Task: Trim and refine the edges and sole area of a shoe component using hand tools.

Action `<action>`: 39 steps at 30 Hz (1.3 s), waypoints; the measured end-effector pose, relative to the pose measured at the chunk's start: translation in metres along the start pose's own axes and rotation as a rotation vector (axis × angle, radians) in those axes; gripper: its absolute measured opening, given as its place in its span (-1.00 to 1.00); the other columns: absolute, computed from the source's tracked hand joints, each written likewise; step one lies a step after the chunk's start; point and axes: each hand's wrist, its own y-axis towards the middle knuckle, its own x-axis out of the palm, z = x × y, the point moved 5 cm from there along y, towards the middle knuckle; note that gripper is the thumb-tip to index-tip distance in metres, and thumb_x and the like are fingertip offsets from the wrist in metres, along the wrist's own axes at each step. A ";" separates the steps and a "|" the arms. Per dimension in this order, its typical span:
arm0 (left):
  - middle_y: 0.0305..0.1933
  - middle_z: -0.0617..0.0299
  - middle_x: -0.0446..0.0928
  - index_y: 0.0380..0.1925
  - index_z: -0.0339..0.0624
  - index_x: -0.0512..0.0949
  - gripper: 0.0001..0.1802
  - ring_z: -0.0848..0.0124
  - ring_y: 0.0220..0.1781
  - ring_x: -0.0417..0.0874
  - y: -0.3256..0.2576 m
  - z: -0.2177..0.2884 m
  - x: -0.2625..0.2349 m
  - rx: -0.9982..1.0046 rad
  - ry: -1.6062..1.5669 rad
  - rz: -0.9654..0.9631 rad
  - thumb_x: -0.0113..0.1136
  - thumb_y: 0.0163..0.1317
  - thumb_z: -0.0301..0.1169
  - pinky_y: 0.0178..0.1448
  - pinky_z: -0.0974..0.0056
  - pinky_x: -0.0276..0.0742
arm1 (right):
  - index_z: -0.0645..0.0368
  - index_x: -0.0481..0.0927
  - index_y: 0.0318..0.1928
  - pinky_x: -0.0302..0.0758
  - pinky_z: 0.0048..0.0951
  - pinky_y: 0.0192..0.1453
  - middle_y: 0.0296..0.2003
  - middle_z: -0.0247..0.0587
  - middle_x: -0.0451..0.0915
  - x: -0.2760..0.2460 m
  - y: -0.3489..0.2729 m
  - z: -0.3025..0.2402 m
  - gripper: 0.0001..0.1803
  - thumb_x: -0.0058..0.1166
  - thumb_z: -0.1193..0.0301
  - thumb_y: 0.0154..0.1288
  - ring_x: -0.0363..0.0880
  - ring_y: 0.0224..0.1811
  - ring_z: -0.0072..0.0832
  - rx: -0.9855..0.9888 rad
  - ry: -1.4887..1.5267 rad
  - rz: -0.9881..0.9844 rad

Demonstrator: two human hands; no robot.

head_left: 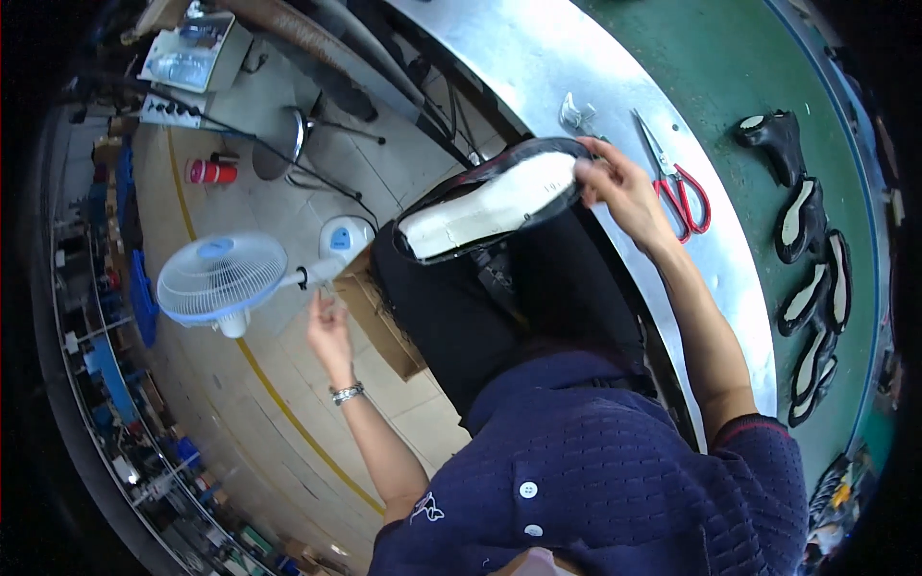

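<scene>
A black shoe upper (pixel 543 211) with a pale insole board (pixel 480 206) facing up lies across my thighs. My right hand (pixel 615 187) is closed on its right end, the fingers bent over the dark edge and slightly blurred. Off to the left, apart from the shoe, my left hand (pixel 329 331) hangs in the air with bent fingers drawn toward the thumb. Whatever it may pinch is too small to make out. Red-handled scissors (pixel 684 197) lie on the metal tabletop (pixel 538 48) beside my right hand, near a small clear-and-white item (pixel 576 112).
Several black shoe uppers (pixel 797 221) lie on the green surface (pixel 715 77) at the right. A white-and-blue fan (pixel 223 276) stands left of my left hand, above a cardboard box (pixel 384 326). A stool (pixel 280 144) and a red cup (pixel 211 172) are farther back.
</scene>
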 end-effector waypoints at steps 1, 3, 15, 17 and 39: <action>-0.05 0.04 0.62 0.22 -0.29 0.44 -0.46 0.40 -0.22 0.61 0.005 0.013 0.009 0.028 -0.002 -0.005 0.28 0.22 -0.49 -0.09 0.28 0.57 | 0.25 0.36 0.29 0.47 -0.53 -0.28 -0.42 -0.32 0.56 -0.011 0.018 0.007 -0.44 0.14 0.30 0.36 0.50 -0.43 -0.63 -0.071 -0.014 0.097; 0.18 -0.07 0.50 0.26 -0.26 0.41 -0.41 0.18 0.03 0.59 0.007 0.041 0.029 0.033 0.404 -0.145 0.29 0.21 -0.42 0.13 0.18 0.50 | 0.28 0.38 0.26 0.52 -0.36 -0.07 -0.30 -0.11 0.60 -0.025 0.027 -0.005 -0.43 0.14 0.25 0.35 0.59 -0.25 -0.36 -0.201 -0.387 0.278; -0.22 0.15 0.62 0.23 -0.15 0.48 -0.29 0.41 -0.33 0.53 0.069 0.263 0.134 0.405 -0.089 -0.735 0.43 0.08 -0.14 -0.18 0.37 0.45 | 0.17 0.49 0.17 0.43 -0.25 0.01 -0.14 -0.06 0.57 -0.043 0.045 0.042 -0.54 0.09 0.26 0.30 0.52 -0.10 -0.25 -0.104 -0.837 0.271; -0.34 0.19 0.62 0.23 -0.10 0.49 -0.34 0.45 -0.43 0.49 0.067 0.262 0.137 0.402 -0.047 -0.754 0.40 0.12 -0.17 -0.27 0.39 0.44 | 0.18 0.52 0.15 0.40 -0.40 -0.14 -0.32 -0.26 0.63 -0.050 0.033 0.035 -0.58 -0.05 0.24 0.39 0.48 -0.34 -0.51 0.053 -0.231 0.100; -0.38 0.02 0.67 -0.28 -0.35 0.65 -0.74 0.22 -0.48 0.60 0.031 0.294 0.140 0.860 -0.245 -0.470 0.21 0.29 -0.31 -0.36 0.26 0.43 | 0.09 0.10 0.44 0.61 -0.41 -0.17 -0.28 -0.28 0.51 0.046 -0.032 -0.043 -0.42 -0.08 0.44 0.48 0.58 -0.26 -0.52 0.480 0.505 -0.409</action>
